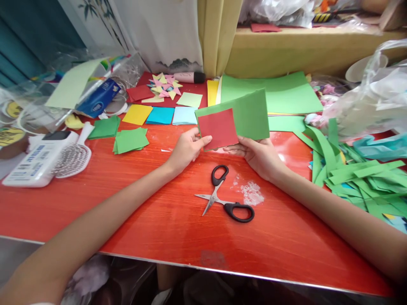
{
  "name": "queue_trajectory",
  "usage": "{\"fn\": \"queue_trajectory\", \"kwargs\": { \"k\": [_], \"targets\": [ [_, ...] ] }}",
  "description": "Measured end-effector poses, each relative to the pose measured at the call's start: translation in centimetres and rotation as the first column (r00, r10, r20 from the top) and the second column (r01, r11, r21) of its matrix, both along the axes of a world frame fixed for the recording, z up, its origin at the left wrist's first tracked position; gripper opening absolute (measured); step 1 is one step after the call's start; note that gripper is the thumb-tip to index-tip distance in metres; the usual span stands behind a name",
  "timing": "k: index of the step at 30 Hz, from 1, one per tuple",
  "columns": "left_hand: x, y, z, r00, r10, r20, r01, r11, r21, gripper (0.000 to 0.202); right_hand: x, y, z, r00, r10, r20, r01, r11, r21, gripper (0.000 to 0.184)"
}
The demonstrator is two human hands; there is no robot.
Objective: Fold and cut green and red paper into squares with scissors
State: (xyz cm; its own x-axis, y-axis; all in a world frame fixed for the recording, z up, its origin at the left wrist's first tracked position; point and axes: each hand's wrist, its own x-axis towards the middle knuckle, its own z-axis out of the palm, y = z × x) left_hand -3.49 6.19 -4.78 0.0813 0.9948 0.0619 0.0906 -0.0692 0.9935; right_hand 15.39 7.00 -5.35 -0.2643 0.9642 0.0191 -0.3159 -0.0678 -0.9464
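A red paper square (217,129) lies against the lower left part of a larger green paper sheet (252,114), both held up above the table. My left hand (187,148) pinches their left edge, thumb on the red square. At the bottom edge, my right hand (259,154) grips the green sheet, its thumb by the red square's lower right corner; the other fingers are partly behind. Below the hands, a pair of scissors (213,197) with black handles rests on the table, blades apart.
Green square stacks (131,140) and yellow, blue and pale squares (160,115) lie at the back left, near folded paper pieces (164,86). Green offcuts (359,178) heap on the right. A white hairbrush (74,159) is left on the red table (152,220). Green sheets (276,91) lie behind.
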Motion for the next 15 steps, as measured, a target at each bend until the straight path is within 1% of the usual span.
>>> {"fn": "queue_trajectory", "kwargs": {
  "k": [5,9,12,15],
  "targets": [
    [-0.13,-0.1,0.12,0.999,-0.027,-0.018,0.027,0.999,0.032,0.016,0.07,-0.07,-0.06,0.998,0.0,0.057,-0.001,1.0,0.013,0.015],
    [-0.08,-0.14,0.27,0.999,-0.031,-0.013,0.032,0.999,0.044,0.016,0.03,-0.15,0.06,0.999,0.021,0.046,-0.022,1.0,0.016,0.017],
    [0.01,-0.17,0.36,0.999,-0.033,-0.009,0.033,0.998,0.044,0.016,0.0,-0.17,0.22,0.998,0.044,0.041,-0.045,0.999,0.009,0.024],
    [0.08,-0.19,0.35,0.999,-0.038,-0.006,0.039,0.998,0.052,0.016,0.04,-0.17,0.25,0.999,0.041,0.014,-0.041,0.999,0.011,0.029]
  ]
}}
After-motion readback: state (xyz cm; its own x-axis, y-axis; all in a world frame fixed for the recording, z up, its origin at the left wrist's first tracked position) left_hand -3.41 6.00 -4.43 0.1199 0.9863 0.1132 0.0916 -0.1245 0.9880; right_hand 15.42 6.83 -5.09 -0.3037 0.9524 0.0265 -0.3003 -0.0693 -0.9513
